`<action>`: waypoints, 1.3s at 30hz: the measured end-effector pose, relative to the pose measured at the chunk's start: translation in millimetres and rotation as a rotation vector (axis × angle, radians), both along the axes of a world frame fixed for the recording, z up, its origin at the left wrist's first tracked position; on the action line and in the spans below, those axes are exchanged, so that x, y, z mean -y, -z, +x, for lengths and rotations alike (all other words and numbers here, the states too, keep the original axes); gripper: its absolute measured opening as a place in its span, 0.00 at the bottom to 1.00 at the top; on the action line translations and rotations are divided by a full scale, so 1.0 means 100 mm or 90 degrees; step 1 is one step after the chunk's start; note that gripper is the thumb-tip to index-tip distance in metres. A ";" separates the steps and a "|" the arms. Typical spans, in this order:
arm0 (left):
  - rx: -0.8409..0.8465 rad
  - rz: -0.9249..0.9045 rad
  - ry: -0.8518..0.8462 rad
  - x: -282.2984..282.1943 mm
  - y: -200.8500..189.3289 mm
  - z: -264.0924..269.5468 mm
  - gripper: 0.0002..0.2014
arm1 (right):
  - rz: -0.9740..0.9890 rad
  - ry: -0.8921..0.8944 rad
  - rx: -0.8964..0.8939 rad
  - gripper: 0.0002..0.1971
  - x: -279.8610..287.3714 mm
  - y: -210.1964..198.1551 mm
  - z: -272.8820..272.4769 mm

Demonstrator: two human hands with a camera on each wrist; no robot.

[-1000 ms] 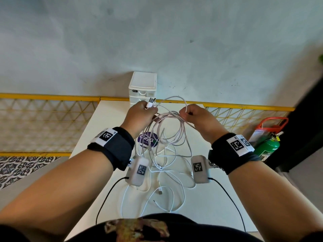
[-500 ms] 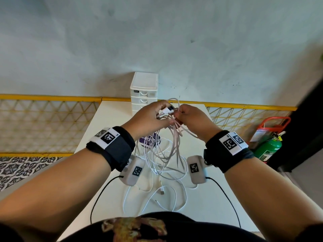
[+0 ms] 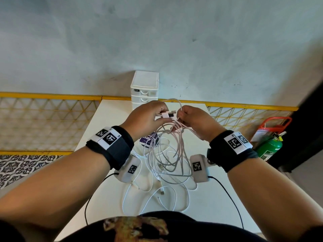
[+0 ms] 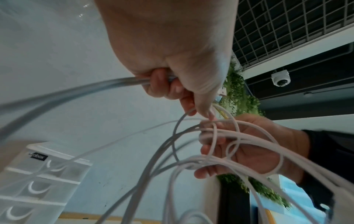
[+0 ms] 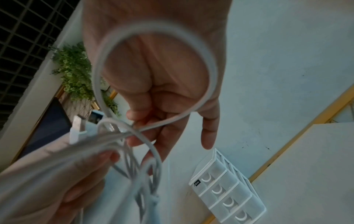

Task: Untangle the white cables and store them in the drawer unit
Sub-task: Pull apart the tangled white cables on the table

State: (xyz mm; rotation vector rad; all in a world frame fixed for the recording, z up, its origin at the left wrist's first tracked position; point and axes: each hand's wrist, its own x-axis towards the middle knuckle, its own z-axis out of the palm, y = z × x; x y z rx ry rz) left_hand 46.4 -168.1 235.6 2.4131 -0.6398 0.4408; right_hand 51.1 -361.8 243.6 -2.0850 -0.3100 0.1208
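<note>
A tangle of white cables (image 3: 167, 154) hangs between both hands above the white table (image 3: 111, 119). My left hand (image 3: 148, 117) pinches a white USB plug (image 3: 167, 114) and holds cable strands (image 4: 134, 80). Close to its right, my right hand (image 3: 192, 119) grips several loops (image 5: 153, 75) of the same tangle. More cable (image 3: 157, 198) lies loose on the table near my body. The white drawer unit (image 3: 144, 89) stands at the table's far edge against the wall, with its drawers (image 5: 226, 192) closed.
A purple round object (image 3: 148, 139) lies on the table under the cables. A yellow mesh railing (image 3: 43, 123) runs on both sides. At the right, on the floor, stand a green extinguisher (image 3: 269, 149) and a red frame (image 3: 272, 123).
The hands have come closer together. The left hand has moved right with the USB plug, now pointing at the right hand. The hanging loops have bunched up.
</note>
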 end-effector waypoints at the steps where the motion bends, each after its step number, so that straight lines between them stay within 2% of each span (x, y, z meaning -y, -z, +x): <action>1: -0.005 -0.037 -0.023 -0.03 0.01 0.02 0.11 | -0.003 0.012 0.003 0.12 0.04 0.02 0.02; 4: -0.010 -0.130 -0.064 -0.13 0.02 0.03 0.08 | 0.012 0.056 -0.022 0.12 0.16 0.06 0.09; 10: -0.049 -0.188 -0.092 -0.14 0.03 0.03 0.07 | 0.115 0.113 -0.092 0.08 0.17 0.14 0.09; 17: -0.197 -0.265 0.019 -0.11 0.03 -0.03 0.05 | 0.181 0.036 -0.068 0.10 0.09 0.13 0.08; 19: -0.202 -0.302 0.027 -0.13 0.02 -0.03 0.07 | 0.194 0.003 -0.063 0.10 0.09 0.13 0.10; 21: -0.234 -0.306 0.041 -0.17 0.03 -0.01 0.14 | 0.205 -0.012 -0.062 0.10 0.09 0.11 0.10; 24: -0.325 -0.228 0.048 -0.24 0.11 0.03 0.21 | 0.234 -0.011 -0.059 0.10 0.08 0.08 0.13; 26: -0.338 -0.201 0.029 -0.23 0.18 0.05 0.18 | 0.245 -0.003 -0.054 0.10 0.07 0.08 0.16; 30: -0.352 -0.230 0.000 -0.19 0.23 0.06 0.07 | 0.207 0.030 -0.044 0.10 0.04 0.13 0.22; 33: -0.343 -0.212 -0.025 -0.19 0.19 0.07 0.09 | 0.103 0.092 -0.002 0.09 0.04 0.13 0.28; 36: -0.329 -0.246 -0.037 -0.21 0.18 0.08 0.09 | -0.031 0.168 0.051 0.09 0.03 0.13 0.31; 37: -0.333 -0.265 -0.042 -0.21 0.19 0.09 0.09 | -0.038 0.208 0.108 0.11 0.02 0.12 0.29; 39: -0.339 -0.306 -0.053 -0.22 0.21 0.12 0.10 | -0.016 0.289 0.316 0.12 -0.03 0.08 0.15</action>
